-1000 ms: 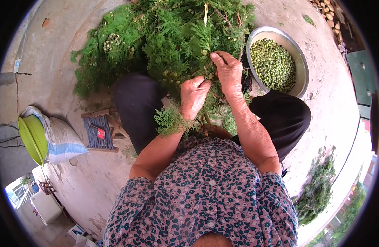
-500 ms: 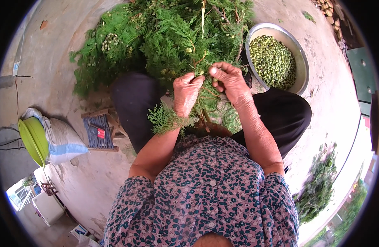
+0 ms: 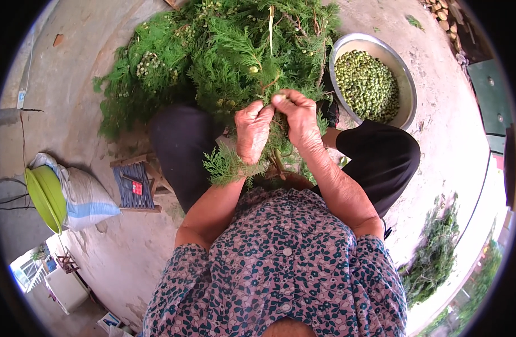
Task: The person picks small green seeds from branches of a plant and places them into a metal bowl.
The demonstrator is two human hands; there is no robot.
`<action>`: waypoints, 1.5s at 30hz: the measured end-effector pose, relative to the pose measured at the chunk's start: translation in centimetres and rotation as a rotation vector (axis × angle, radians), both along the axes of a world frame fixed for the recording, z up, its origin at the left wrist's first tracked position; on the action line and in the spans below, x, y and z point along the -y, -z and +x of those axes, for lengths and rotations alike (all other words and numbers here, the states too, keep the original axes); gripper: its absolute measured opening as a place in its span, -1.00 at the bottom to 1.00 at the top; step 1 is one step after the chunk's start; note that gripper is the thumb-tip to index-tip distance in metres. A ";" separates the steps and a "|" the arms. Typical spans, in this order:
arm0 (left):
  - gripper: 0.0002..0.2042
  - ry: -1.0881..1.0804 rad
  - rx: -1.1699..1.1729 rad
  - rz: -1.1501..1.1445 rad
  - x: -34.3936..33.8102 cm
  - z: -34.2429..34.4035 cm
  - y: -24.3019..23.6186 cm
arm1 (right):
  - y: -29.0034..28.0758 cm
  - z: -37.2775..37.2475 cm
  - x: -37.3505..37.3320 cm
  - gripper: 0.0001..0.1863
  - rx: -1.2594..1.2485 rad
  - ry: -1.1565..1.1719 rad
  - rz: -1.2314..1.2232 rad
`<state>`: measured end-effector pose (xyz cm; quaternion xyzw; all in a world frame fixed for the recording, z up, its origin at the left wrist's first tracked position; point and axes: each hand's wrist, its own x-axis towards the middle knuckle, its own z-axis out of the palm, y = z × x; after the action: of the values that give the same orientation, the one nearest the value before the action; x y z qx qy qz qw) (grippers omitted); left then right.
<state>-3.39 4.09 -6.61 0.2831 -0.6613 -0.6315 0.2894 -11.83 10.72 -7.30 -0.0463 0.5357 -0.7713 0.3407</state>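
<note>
Both my hands meet over a leafy conifer branch between my knees. My left hand (image 3: pixel 253 130) is closed, its thumb and fingers gripping the conifer branch; a flat green sprig (image 3: pixel 224 167) of it hangs over my left wrist. My right hand (image 3: pixel 300 119) touches the left at the fingertips, thumb and forefinger pinched on a small green cone, mostly hidden by the fingers. Just beyond lies a big heap of cut conifer branches (image 3: pixel 230 59) bearing pale green cones (image 3: pixel 149 64). At the far right a metal basin (image 3: pixel 404 70) holds many loose green cones (image 3: pixel 365 84).
A low wooden stool (image 3: pixel 135 182) with a woven seat stands left of my knee. Beyond it are a lime-green tub (image 3: pixel 46 196) and a stuffed white sack (image 3: pixel 86 196). More greenery (image 3: pixel 434 255) lies at the right, and cut logs (image 3: pixel 442 14) are stacked far right.
My right hand has moved left, from just apart to meeting my left fingertips, and its fingers have closed on the small green cone. The left hand has stayed nearly still.
</note>
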 end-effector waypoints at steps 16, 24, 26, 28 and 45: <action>-0.70 0.084 0.341 -0.024 2.5 0.5 3.3 | 0.8 -3.1 -1.9 -0.82 0.445 -0.156 -0.403; -0.50 0.079 0.708 -0.558 2.7 1.1 2.2 | 0.1 -2.1 -1.6 -0.88 0.256 -0.286 -0.213; -0.60 0.087 0.751 -0.595 2.8 1.2 1.9 | 0.0 -1.6 -1.4 -0.86 0.236 -0.278 -0.167; -0.72 -0.037 0.519 -0.608 3.0 1.3 2.2 | 0.4 -1.2 -1.3 -0.84 0.112 -0.260 -0.113; -0.92 0.062 0.047 0.213 2.7 1.4 0.4 | 0.6 0.5 -0.9 -0.76 -0.127 -0.378 0.118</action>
<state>-1.96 1.39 -6.98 0.3063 -0.6053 -0.7002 0.2223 -11.30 11.66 -7.87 -0.1745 0.5822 -0.6564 0.4468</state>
